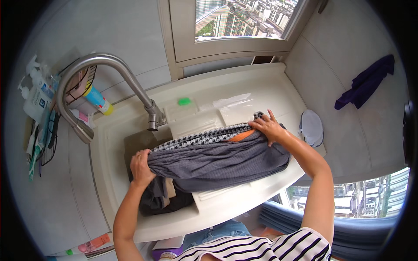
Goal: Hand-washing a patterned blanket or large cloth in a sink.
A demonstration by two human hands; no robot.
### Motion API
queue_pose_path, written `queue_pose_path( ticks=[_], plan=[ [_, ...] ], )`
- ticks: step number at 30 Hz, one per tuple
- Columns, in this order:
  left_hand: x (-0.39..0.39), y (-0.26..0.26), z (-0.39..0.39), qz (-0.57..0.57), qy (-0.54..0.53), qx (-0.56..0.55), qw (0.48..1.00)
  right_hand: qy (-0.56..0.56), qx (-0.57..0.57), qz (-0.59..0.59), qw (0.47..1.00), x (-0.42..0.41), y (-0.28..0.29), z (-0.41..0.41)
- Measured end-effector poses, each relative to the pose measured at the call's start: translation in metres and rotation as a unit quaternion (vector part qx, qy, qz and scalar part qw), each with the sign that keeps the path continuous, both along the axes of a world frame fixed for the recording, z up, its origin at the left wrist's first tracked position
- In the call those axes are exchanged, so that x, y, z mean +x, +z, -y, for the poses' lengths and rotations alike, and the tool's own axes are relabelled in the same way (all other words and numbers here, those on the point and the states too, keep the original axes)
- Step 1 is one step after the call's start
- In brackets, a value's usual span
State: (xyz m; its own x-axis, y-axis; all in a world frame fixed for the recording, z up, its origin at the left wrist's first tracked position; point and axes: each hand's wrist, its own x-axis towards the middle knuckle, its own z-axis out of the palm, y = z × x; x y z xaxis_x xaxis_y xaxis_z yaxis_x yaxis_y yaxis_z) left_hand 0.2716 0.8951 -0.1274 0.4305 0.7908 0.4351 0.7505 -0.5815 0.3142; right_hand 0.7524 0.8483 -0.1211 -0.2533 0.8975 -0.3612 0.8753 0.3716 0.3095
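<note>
A dark grey ribbed cloth garment (218,163) is stretched across the laundry sink (254,75) and its washboard area. Along its far edge runs a black-and-white houndstooth band (196,138), with an orange strip (241,135) showing beside it. My left hand (142,168) grips the bunched left end. At the right end, my right hand (269,127) holds the cloth with its fingers partly spread. Below my left hand, dark cloth (183,199) and a beige piece (170,191) lie in the sink basin.
A curved metal faucet (120,63) arches over the basin. A green soap bar (184,101) sits on the far ledge. Bottles and a tube (98,98) crowd the left wall rack. A white mesh item (312,127) and a purple cloth (367,83) are at the right wall.
</note>
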Motion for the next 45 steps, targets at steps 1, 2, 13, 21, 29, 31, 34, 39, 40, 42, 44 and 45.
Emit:
queue_pose_path(
  ticks=[1, 2, 13, 21, 29, 31, 34, 39, 40, 42, 44, 45],
  plan=[
    [-0.004, 0.007, -0.005, -0.011, -0.007, 0.036, 0.999, -0.02, 0.018, -0.053, 0.998, -0.004, 0.002, -0.01],
    [-0.009, 0.017, -0.012, -0.022, -0.012, 0.056, 0.998, -0.024, 0.027, -0.078, 0.996, -0.011, 0.004, -0.021],
    [-0.134, 0.02, -0.008, -0.161, 0.067, 0.254, 0.951, 0.014, 0.479, -0.331, 0.813, -0.098, 0.021, -0.056],
    [-0.155, -0.082, 0.081, -0.357, -0.046, 0.053, 0.931, 0.08, 0.135, -0.374, 0.914, -0.104, -0.046, 0.089],
    [0.073, -0.063, -0.023, 0.101, -0.08, -0.148, 0.981, -0.008, 0.278, -0.468, 0.838, -0.148, -0.056, -0.002],
    [0.124, -0.092, -0.022, 0.068, 0.022, -0.122, 0.99, -0.044, 0.275, -0.464, 0.841, -0.166, -0.066, -0.018],
    [0.132, -0.086, 0.049, 0.073, -0.035, -0.196, 0.977, -0.023, 0.209, -0.509, 0.835, -0.163, -0.081, 0.025],
    [0.144, -0.078, 0.104, -0.012, -0.012, -0.11, 0.994, 0.029, 0.154, -0.413, 0.897, -0.183, -0.066, 0.06],
    [0.153, -0.082, 0.085, -0.021, 0.005, -0.108, 0.994, 0.012, 0.17, -0.436, 0.884, -0.183, -0.069, 0.03],
    [0.173, -0.071, 0.023, -0.036, 0.086, -0.128, 0.987, -0.046, 0.188, -0.46, 0.866, -0.187, -0.082, -0.038],
    [0.172, -0.075, -0.017, -0.02, 0.097, -0.12, 0.988, -0.08, 0.174, -0.463, 0.865, -0.189, -0.088, -0.054],
    [0.166, -0.078, 0.004, -0.022, 0.096, -0.132, 0.986, -0.084, 0.158, -0.474, 0.862, -0.188, -0.083, -0.044]
  ],
)
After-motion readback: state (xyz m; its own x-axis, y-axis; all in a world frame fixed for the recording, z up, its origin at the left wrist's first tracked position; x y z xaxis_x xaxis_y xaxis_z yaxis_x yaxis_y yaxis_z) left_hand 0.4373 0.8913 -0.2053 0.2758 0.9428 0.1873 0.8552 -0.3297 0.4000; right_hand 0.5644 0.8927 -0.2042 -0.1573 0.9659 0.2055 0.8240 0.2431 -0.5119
